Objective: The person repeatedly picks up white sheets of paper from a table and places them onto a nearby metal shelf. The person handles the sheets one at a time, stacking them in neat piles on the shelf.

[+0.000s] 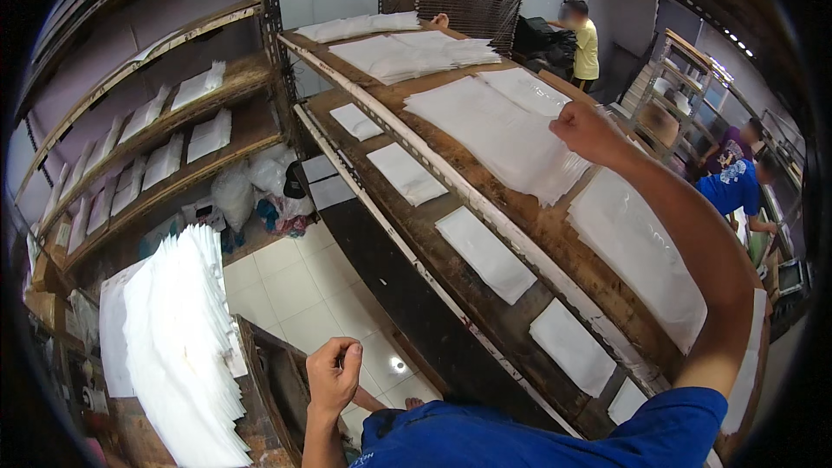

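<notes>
My right arm reaches across the upper shelf. My right hand (591,132) is closed, its fingers curled above the edge of a stack of thin white plastic sheets (494,130); whether it pinches a sheet is hidden. Nearer me on the same shelf lies another white stack (637,234), below my forearm. My left hand (333,374) is a raised fist in front of my body, thumb uppermost, with nothing seen in it. To its left a tall fanned pile of white sheets (178,338) rests on a wooden table (143,433).
Smaller white packs (485,251) line the lower shelf, behind a metal rail (451,178). Racks (238,78) with more packs stand left, above clear plastic bags (234,195). A person in yellow (586,48) stands at the back; a person in blue (726,186) is at right.
</notes>
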